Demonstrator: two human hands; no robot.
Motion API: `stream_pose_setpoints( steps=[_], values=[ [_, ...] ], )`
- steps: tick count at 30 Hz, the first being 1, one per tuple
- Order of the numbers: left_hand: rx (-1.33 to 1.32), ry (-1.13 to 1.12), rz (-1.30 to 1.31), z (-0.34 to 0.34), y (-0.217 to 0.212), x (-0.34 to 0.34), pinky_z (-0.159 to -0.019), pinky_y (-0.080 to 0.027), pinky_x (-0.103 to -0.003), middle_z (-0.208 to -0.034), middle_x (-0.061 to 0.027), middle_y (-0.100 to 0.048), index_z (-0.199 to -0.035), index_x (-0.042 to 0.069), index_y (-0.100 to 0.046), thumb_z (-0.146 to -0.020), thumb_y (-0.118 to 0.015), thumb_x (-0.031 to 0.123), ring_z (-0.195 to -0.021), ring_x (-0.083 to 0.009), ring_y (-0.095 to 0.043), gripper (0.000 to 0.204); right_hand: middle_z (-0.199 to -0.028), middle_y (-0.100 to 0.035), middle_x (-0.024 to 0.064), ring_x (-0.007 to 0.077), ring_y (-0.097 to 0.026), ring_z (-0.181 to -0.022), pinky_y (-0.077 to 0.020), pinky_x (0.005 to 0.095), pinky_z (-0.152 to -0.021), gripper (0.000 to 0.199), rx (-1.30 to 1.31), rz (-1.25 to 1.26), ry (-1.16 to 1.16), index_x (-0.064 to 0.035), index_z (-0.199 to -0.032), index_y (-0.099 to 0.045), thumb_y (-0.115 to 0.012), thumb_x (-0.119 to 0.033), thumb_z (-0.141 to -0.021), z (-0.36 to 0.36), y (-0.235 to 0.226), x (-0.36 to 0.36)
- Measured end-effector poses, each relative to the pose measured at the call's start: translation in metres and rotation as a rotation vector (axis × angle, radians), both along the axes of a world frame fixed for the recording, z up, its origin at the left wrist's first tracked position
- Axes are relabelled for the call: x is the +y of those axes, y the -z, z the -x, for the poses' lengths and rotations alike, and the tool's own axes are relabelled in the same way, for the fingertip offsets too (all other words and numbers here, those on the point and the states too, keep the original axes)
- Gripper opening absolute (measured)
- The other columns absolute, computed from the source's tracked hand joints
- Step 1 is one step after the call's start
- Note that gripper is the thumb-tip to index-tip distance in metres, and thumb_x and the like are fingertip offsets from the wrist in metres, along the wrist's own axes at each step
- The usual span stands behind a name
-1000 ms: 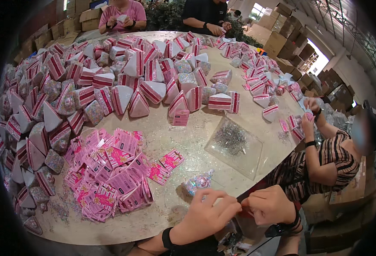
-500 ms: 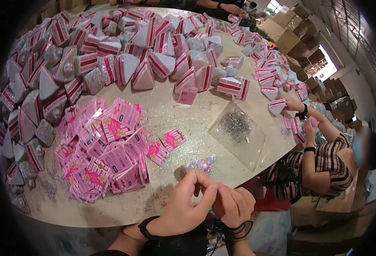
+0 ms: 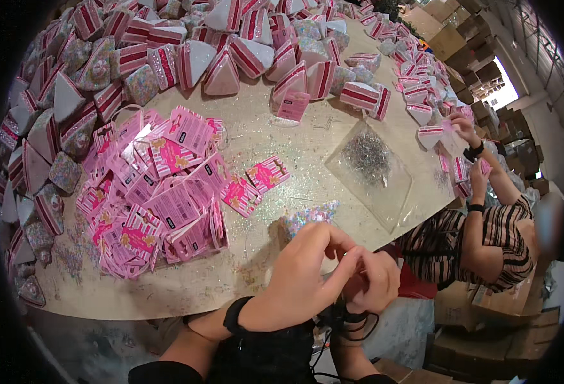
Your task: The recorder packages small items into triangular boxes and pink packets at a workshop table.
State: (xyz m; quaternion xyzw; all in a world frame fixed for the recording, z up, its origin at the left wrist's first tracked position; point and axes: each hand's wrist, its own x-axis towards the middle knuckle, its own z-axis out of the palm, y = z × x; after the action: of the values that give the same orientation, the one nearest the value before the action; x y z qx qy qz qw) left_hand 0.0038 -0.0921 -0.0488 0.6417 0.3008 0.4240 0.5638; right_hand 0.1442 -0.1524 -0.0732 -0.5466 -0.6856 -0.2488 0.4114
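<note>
Just past the near table edge, my left hand (image 3: 304,272) and my right hand (image 3: 376,281) meet with fingertips pressed together. Thumb and forefinger of the left hand are pinched, and the right fingers curl against them. A tiny speck shows between the fingertips, too small to name. Right behind my knuckles lies a glittery toy cake slice (image 3: 311,216), partly covered by my left hand. Two pink-and-white striped cards (image 3: 268,174) lie beyond it to the left. Farther right is a clear shallow tray (image 3: 394,214) holding a heap of small metal pins (image 3: 366,157).
A loose pile of pink cards (image 3: 173,208) covers the table's left. Many pink and white cake slices (image 3: 221,73) are heaped behind, one with a pink card (image 3: 293,106) attached. At the right edge, a co-worker in a striped top (image 3: 499,240) handles similar pieces; cardboard boxes (image 3: 448,41) stand beyond.
The view has shifted, so the table's contents sit higher in it. My hands remain together, slightly farther right. The co-worker's far hand has lifted away from a cake slice.
</note>
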Motion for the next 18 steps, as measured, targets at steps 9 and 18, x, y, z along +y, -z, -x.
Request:
stream_pose_setpoints(
  steps=[9, 18],
  values=[
    [0.717, -0.409, -0.438, -0.015, 0.004, 0.001, -0.103, -0.028, -0.052, -0.135, -0.0201, -0.038, -0.131, -0.001, -0.044, -0.063, -0.082, 0.033, -0.127, -0.0426, -0.034, 0.085, -0.067, -0.054, 0.0032, 0.0086, -0.049, -0.051, -0.0336, 0.0199, -0.048, 0.014, 0.726, -0.107, 0.214, 0.0034, -0.082, -0.063, -0.054, 0.011, -0.074, -0.035, 0.012, -0.006],
    [0.041, -0.001, -0.655, -0.008, 0.004, 0.006, -0.075, -0.047, -0.037, -0.094, -0.0018, -0.064, -0.1, 0.01, -0.069, -0.074, -0.073, 0.016, -0.09, -0.0248, -0.061, 0.027, -0.059, -0.057, 0.0052, 0.0111, -0.048, -0.048, -0.0381, 0.0227, -0.048, 0.006, 0.933, 0.102, -0.187, 0.0014, -0.07, -0.061, -0.062, 0.006, -0.066, -0.02, 0.01, -0.014]
  ],
)
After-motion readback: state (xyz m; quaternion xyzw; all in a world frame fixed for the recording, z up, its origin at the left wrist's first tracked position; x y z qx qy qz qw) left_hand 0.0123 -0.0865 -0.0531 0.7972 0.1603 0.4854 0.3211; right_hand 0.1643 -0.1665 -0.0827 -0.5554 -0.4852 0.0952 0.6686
